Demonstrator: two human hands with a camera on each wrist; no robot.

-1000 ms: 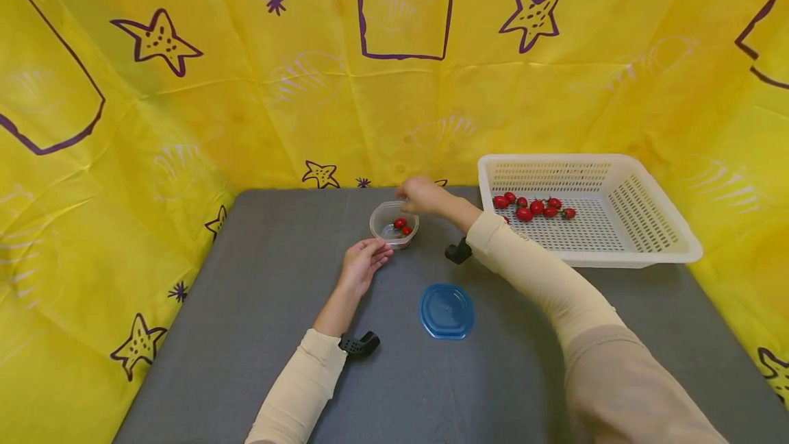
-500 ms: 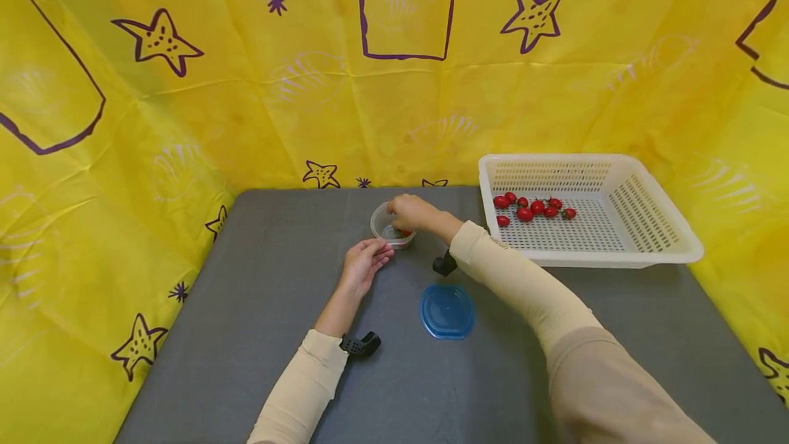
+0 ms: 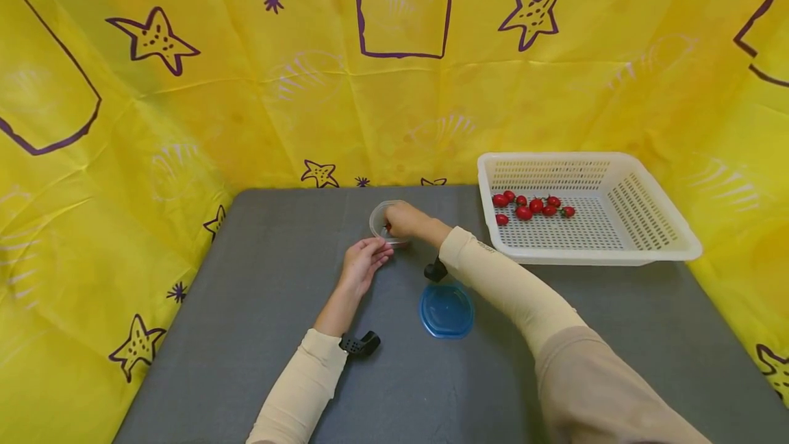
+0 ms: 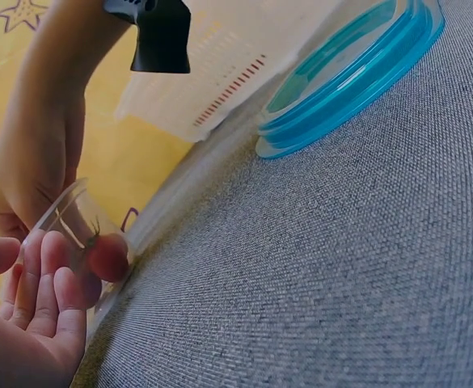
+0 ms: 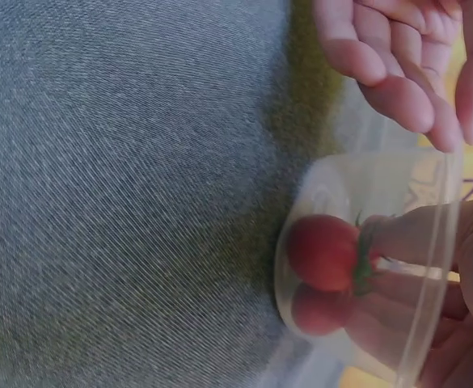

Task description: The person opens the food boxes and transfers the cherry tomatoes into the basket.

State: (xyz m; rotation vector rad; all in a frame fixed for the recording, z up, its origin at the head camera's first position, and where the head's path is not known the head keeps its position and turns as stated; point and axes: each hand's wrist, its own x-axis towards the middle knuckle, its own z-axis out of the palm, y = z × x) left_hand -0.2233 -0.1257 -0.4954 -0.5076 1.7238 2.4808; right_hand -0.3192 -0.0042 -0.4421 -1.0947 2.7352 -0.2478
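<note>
A clear round plastic container (image 3: pixel 377 216) stands near the back of the grey table. My left hand (image 3: pixel 360 264) pinches its near rim between thumb and fingers. Inside it, my right hand (image 3: pixel 407 219) has its thumb and fingers around the green stem end of a cherry tomato (image 5: pixel 321 252). A second cherry tomato (image 5: pixel 320 310) lies against the first at the container's bottom. From the head view, the right hand hides most of the container's inside. In front of the container lies a blue lid (image 3: pixel 446 312), flat on the table.
At the back right stands a white perforated plastic basket (image 3: pixel 668 242) holding several cherry tomatoes (image 3: pixel 536 205) in its left part. Yellow patterned cloth (image 3: pixel 277 115) hangs behind and along both sides of the grey table (image 3: pixel 271 259).
From above the container's far right rim, my right hand has come down and forward into it, covering the tomatoes there. The left hand has kept its place at the rim.
</note>
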